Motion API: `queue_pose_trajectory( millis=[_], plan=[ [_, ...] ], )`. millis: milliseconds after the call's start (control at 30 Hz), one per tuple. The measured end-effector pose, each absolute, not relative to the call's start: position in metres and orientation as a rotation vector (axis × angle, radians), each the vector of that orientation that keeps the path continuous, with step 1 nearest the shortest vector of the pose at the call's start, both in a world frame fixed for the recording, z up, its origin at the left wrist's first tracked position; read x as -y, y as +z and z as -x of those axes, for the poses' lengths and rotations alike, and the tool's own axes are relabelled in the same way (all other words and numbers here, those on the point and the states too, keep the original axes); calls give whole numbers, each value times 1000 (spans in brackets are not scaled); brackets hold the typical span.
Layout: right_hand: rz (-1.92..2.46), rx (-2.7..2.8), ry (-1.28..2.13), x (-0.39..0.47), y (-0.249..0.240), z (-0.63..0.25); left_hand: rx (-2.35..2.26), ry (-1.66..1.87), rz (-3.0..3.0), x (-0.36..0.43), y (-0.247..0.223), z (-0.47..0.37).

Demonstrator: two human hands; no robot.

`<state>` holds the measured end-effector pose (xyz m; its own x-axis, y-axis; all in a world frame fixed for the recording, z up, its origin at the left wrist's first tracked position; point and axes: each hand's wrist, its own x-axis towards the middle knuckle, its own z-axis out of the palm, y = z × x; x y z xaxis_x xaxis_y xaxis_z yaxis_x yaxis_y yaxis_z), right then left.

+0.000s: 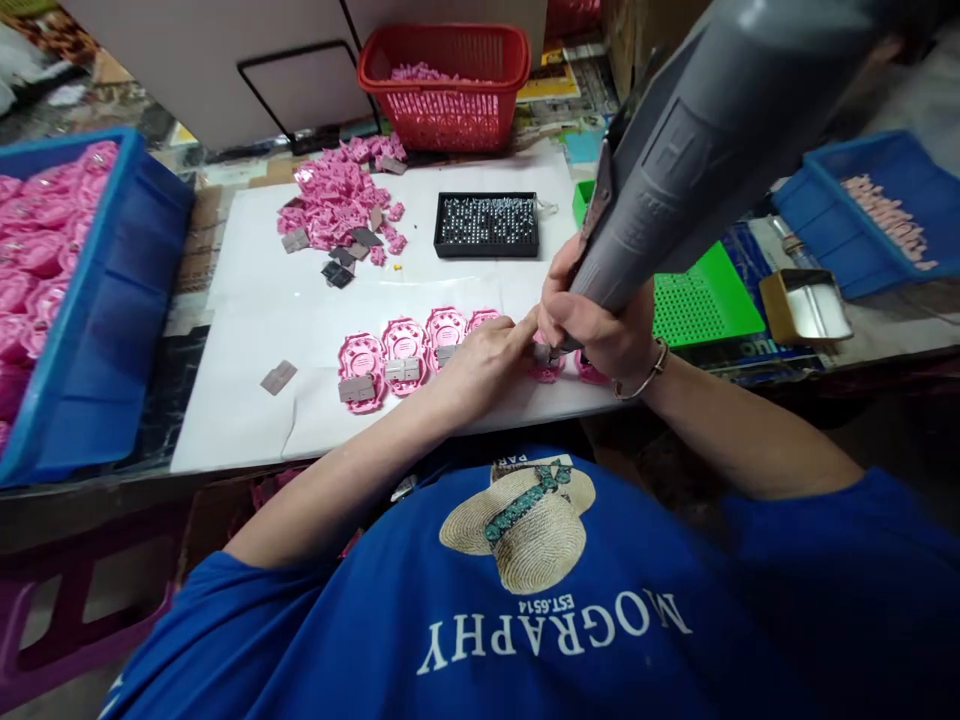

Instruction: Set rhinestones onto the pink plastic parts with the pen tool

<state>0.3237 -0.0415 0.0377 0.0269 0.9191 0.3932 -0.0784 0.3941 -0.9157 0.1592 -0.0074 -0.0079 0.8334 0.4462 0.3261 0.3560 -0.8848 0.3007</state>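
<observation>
My right hand (600,325) is wrapped around the lower end of a large grey electric screwdriver (652,190), which slants down from the upper right. The tool's tip points at a pink plastic casing (547,368), partly hidden by my hand. My left hand (491,355) reaches over the row of casings, its fingers together and their tips against the right hand; what they grip is hidden. Left of it lie more pink casings (361,355) with grey plates (403,370) across their lower halves. A black tray of small screws (487,225) stands behind my hands.
A pile of pink parts (341,195) lies at the back left, near a red basket (450,120). A blue crate (142,200) full of pink pieces stands left. At right are a green perforated tray (705,300), a small box (806,305) and a blue bin (840,220).
</observation>
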Motion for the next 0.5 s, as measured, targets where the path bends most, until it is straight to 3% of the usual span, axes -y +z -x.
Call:
queue_pose_trajectory(
  millis=[100,267,500],
  plan=[
    [700,1325,922,40,47,-328,-674,591,-2828,9,-8,-155],
    [630,1227,591,34,77,-359,-565,591,-2980,15,4,-153],
    [893,1052,358,23,71,-407,-555,504,-3161,38,16,-158]
  ],
)
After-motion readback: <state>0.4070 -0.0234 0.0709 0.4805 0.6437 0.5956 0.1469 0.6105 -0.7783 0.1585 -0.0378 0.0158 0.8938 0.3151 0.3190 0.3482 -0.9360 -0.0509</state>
